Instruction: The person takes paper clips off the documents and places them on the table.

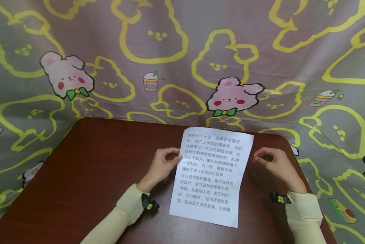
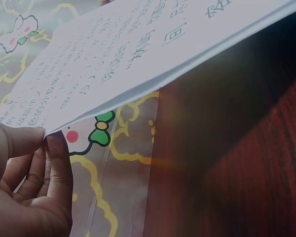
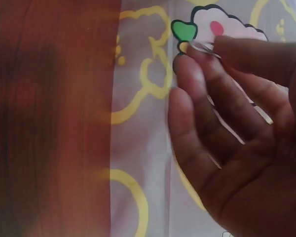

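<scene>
Several printed sheets of paper (image 1: 211, 176) are held up together above the table. At their left edge my left hand (image 1: 162, 166) pinches them between thumb and fingers; in the left wrist view the layered paper edges (image 2: 163, 81) show. A yellow paper clip (image 1: 201, 130) sits on the top edge of the sheets, left of the middle. To the right of the paper, apart from it, my right hand (image 1: 275, 164) pinches a small, thin wire paper clip (image 3: 203, 47) between thumb and fingertips. Part of that clip is hidden by the fingers.
Below the hands lies a dark red-brown wooden table (image 1: 88, 176) with rounded far corners. Behind and beside it hangs a grey curtain (image 1: 182, 74) with cartoon rabbits and yellow outlines. Each wrist wears a dark strap with a small camera, like the left wrist camera (image 1: 150, 205).
</scene>
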`<state>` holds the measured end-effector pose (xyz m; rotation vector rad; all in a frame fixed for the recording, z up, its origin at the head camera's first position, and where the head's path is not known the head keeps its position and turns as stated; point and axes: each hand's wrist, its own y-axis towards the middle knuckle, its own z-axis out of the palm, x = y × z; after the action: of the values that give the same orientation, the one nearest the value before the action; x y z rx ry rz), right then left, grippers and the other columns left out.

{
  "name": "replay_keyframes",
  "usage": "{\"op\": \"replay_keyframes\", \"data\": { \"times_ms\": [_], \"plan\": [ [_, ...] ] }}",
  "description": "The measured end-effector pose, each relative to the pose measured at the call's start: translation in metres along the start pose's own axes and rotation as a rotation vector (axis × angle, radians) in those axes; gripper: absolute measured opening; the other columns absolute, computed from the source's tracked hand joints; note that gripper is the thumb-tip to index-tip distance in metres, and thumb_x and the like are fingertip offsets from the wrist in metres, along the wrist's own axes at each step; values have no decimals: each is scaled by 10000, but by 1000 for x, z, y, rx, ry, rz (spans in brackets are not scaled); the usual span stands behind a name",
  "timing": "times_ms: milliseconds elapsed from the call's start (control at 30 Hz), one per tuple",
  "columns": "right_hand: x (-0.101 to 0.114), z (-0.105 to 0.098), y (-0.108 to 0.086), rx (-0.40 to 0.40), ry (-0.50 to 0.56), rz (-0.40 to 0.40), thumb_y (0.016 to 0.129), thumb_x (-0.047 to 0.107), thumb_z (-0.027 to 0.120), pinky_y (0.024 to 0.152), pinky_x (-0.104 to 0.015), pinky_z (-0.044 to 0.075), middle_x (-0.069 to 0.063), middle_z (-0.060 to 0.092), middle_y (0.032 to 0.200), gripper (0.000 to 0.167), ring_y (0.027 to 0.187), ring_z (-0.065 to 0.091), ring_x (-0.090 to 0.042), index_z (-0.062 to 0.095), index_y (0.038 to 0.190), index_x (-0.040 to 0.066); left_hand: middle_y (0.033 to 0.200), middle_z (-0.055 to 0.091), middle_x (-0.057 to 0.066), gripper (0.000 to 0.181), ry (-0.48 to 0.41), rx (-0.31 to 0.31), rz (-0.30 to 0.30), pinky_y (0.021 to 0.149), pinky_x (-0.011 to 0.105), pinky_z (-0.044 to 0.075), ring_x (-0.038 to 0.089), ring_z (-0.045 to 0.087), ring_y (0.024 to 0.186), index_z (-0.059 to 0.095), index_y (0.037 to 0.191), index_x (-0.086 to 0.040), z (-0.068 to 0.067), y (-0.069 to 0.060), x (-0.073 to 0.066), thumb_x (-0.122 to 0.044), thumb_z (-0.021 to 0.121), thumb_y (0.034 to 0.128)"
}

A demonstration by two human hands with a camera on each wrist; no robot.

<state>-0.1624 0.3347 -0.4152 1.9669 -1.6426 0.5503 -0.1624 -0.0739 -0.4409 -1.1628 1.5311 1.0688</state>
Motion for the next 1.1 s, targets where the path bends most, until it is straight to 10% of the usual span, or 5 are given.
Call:
{"op": "replay_keyframes", "data": {
  "times_ms": [333, 1100],
  "plan": [
    [-12, 6, 2, 290, 51, 70, 912, -17, 694, 691, -284, 550, -78, 744, 837, 72, 768, 668, -196, 698, 927, 53, 969, 774, 165, 156, -3, -22, 4, 709, 226, 549, 131, 711, 778, 778, 1101, -8, 1, 0, -1, -26, 718, 959],
    [-35, 28, 4, 356, 62, 191, 891, -45, 663, 620, -307, 573, -78, 699, 812, 89, 712, 617, -179, 732, 929, -5, 992, 774, 179, 163, -3, -14, 20, 716, 225, 549, 139, 711, 788, 779, 1106, -1, -2, 0, -2, -21, 716, 956]
  ]
}}
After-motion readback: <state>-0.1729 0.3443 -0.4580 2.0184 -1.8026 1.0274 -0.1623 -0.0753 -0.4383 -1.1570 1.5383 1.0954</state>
